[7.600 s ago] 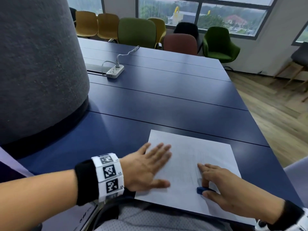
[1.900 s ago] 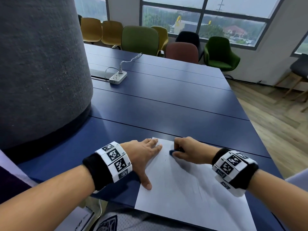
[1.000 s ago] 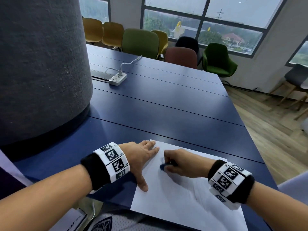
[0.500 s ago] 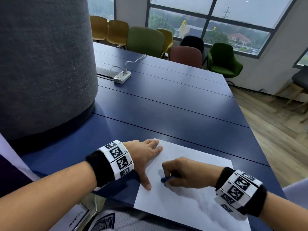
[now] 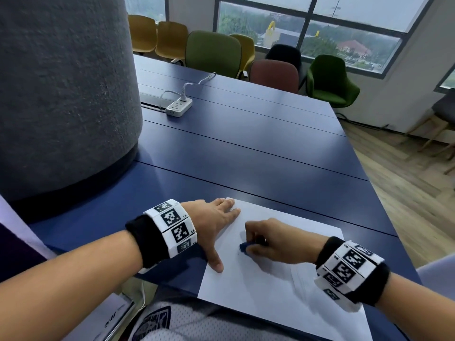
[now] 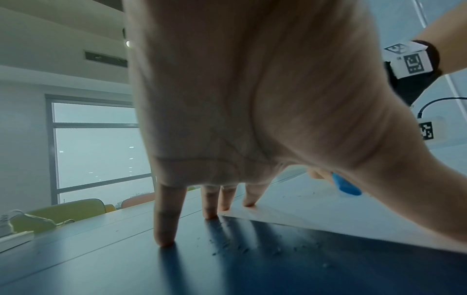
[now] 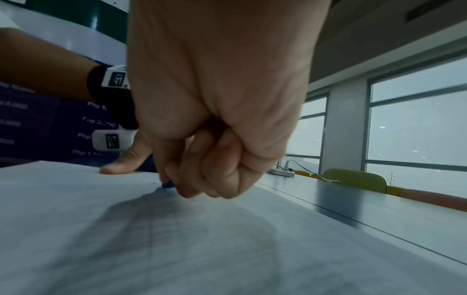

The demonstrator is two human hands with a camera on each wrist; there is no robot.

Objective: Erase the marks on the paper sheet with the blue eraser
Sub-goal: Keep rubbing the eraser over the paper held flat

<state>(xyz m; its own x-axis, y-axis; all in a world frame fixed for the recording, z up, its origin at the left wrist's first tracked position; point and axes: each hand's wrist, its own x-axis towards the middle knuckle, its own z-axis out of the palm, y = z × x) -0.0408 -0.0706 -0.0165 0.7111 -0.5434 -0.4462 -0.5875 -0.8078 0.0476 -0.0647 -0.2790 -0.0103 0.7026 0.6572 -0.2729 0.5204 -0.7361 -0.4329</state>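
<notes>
A white paper sheet (image 5: pixel 275 286) lies on the dark blue table (image 5: pixel 246 148) near the front edge. My right hand (image 5: pixel 261 242) pinches the blue eraser (image 5: pixel 243 247) with curled fingers and holds its tip down on the sheet's left part; the blue eraser (image 6: pixel 346 185) shows in the left wrist view, and only its tip (image 7: pixel 167 185) in the right wrist view. My left hand (image 5: pixel 216 225) lies spread with straight fingers over the sheet's far left corner, thumb (image 5: pixel 216 264) on the left edge. Faint pencil lines (image 7: pixel 151 229) cross the paper.
Eraser crumbs (image 6: pixel 242 247) lie on the table beside the sheet's left edge. A big grey felt column (image 5: pixel 61 94) stands at the left. A white power strip (image 5: pixel 179 107) with a cable sits farther back. Several chairs (image 5: pixel 214 52) line the far side under the windows.
Over the last seconds my right hand has slid the eraser from the sheet's far edge toward me and slightly left. The left hand has stayed on the corner.
</notes>
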